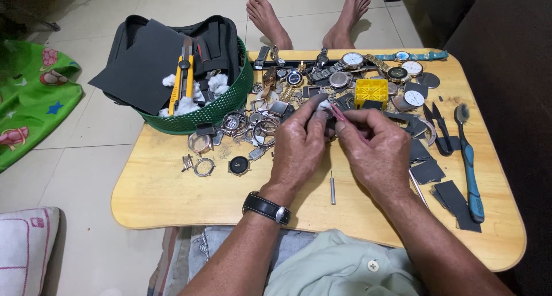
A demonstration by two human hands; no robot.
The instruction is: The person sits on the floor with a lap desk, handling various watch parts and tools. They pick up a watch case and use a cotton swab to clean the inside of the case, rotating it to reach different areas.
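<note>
My left hand [299,143] pinches a small dark watch part with a bit of white cotton [324,105] at its fingertips, above the middle of the low wooden table [167,198]. My right hand [376,149] grips a thin pinkish tool [344,116] whose tip touches that part. A black-strapped watch sits on my left wrist. Behind the hands lies a heap of watches, cases and parts [322,80]. A small metal pin tool [332,188] lies on the table between my wrists.
A green basket [221,109] holding dark sheets, cotton and a yellow utility knife [185,77] stands at the back left. A yellow plastic holder [371,92], black snips [440,129], a blue toothbrush [470,169] and dark square pieces [454,201] lie to the right. Bare feet [310,17] rest beyond the table.
</note>
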